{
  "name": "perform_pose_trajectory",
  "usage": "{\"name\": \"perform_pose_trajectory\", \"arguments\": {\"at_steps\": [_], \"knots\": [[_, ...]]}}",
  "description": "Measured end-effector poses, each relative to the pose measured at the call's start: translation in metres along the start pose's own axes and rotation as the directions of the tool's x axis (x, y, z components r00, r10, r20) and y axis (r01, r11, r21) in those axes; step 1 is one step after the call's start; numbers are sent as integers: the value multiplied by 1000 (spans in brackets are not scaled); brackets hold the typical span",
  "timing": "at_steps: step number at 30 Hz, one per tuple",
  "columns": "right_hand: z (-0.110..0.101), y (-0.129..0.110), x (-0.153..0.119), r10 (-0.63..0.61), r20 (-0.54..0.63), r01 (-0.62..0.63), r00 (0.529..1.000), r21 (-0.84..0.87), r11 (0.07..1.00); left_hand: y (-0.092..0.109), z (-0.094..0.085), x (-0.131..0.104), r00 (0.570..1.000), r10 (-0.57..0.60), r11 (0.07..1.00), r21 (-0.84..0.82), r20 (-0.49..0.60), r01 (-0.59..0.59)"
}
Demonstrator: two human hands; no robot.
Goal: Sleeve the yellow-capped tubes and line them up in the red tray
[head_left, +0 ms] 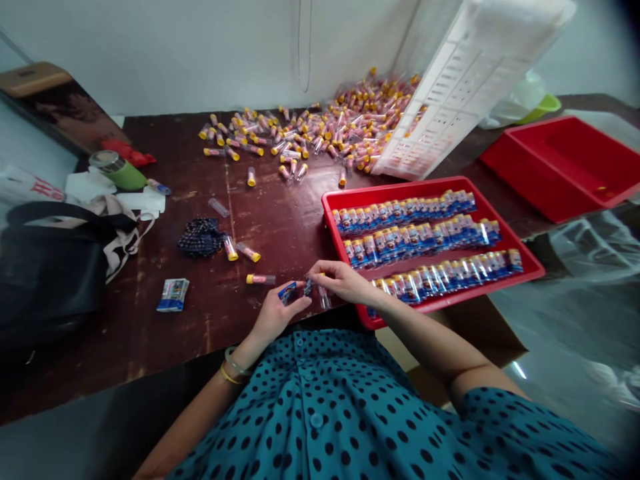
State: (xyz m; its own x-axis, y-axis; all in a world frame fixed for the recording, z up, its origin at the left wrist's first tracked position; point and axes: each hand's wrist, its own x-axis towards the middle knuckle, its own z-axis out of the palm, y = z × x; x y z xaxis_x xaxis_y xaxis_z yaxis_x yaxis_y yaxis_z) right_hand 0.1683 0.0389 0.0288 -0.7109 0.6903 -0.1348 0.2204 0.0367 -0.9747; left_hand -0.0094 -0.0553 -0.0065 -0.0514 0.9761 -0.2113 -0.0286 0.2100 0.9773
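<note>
My left hand point(274, 312) is closed on a small blue printed card point(287, 293) at the table's front edge. Close beside it, the fingers of my right hand point(340, 280) pinch a small dark piece point(307, 288), too small to name. Under my right hand lies a clear tube point(324, 298), partly hidden. A yellow-capped tube point(261, 279) rests just beyond my left hand. Two more capped tubes lie near a dark patterned bunch point(200, 237). Further left sits a short stack of printed cards point(173, 295).
At right, a red tray point(334, 230) holds three rows of tubes with blue cards. Behind it leans a white slotted crate point(440, 100) beside a heap of capped tubes point(345, 127). A red bin point(540, 167) stands far right. A black bag point(50, 273) and green jar point(123, 172) are left.
</note>
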Motion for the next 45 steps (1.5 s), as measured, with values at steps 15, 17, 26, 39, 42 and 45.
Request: {"name": "perform_pose_trajectory", "arguments": {"at_steps": [15,17,26,39,42,45], "knots": [[-24,-18,3,-25,-193,104,981,411,906,11,-3,8,995,-56,996,-63,87,61],[-21,-17,4,-30,-184,93,983,344,934,10,-3,7,990,-65,990,-115,121,79],[2,4,-19,-101,-307,148,946,135,980,13,25,-2,952,-289,853,-426,98,302],[5,14,-42,-83,-405,174,911,192,966,18,45,6,949,-303,840,-444,91,311],[3,16,-43,-92,-409,187,908,198,962,19,47,7,950,-295,848,-431,100,309],[0,18,-44,-106,-407,195,907,183,963,20,48,8,947,-305,852,-416,95,317]]}}
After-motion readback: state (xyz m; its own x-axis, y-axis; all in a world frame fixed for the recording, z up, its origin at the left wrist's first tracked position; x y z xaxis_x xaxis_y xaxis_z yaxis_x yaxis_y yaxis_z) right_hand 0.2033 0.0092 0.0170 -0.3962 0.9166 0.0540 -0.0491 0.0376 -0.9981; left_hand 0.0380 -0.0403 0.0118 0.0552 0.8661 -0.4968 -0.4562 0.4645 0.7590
